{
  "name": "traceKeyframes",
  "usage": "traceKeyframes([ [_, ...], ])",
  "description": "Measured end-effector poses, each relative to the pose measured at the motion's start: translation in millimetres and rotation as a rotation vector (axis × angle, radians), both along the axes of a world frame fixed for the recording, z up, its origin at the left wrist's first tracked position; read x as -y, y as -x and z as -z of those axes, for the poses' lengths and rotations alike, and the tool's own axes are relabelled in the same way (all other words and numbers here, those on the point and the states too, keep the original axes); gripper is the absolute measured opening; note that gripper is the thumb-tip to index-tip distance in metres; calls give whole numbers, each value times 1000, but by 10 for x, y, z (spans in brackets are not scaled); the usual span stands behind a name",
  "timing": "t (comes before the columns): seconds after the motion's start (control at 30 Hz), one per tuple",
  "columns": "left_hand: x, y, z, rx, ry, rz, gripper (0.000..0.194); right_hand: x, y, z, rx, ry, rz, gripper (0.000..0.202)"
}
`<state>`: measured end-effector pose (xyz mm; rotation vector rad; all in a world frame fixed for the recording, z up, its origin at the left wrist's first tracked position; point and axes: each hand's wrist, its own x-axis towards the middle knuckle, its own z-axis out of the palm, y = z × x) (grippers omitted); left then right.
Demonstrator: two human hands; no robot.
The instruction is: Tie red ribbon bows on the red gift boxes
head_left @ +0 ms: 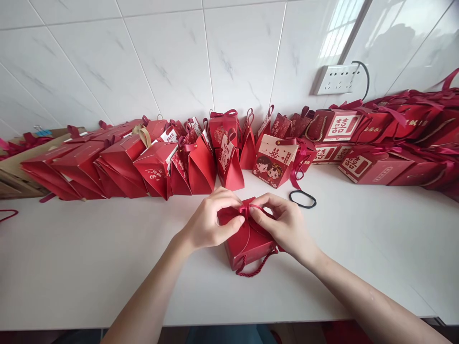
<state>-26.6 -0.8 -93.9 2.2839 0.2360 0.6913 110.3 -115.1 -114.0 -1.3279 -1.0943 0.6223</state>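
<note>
A dark red gift box (247, 241) lies on the white table in front of me, with a twisted red cord handle (253, 274) hanging at its near side. A red ribbon (245, 209) forms a small knot or bow on top. My left hand (214, 217) pinches the ribbon from the left, thumb and fingertips beside the knot. From the right, my right hand (283, 222) holds the ribbon between thumb and index finger. Both hands rest close together over the box, partly covering its top.
Red gift boxes (202, 165) stand in a long row against the tiled wall (172, 62), with stacked ones (380, 165) at the right. A black elastic loop (303, 198) lies right of my hands. A power strip (337, 79) is on the wall.
</note>
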Motion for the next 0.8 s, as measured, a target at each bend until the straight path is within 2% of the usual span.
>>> traceKeyframes([
  [0.3,57,-51,31,21,83,-61,26,15,-13,-24,78,-22,12,14],
  [0.53,37,-33,-7,-18,317,-4,23,1,-57,-71,125,-24,-44,16],
  [0.8,7,-36,-13,-106,523,58,25,-30,-73,-17,128,-80,-38,7],
])
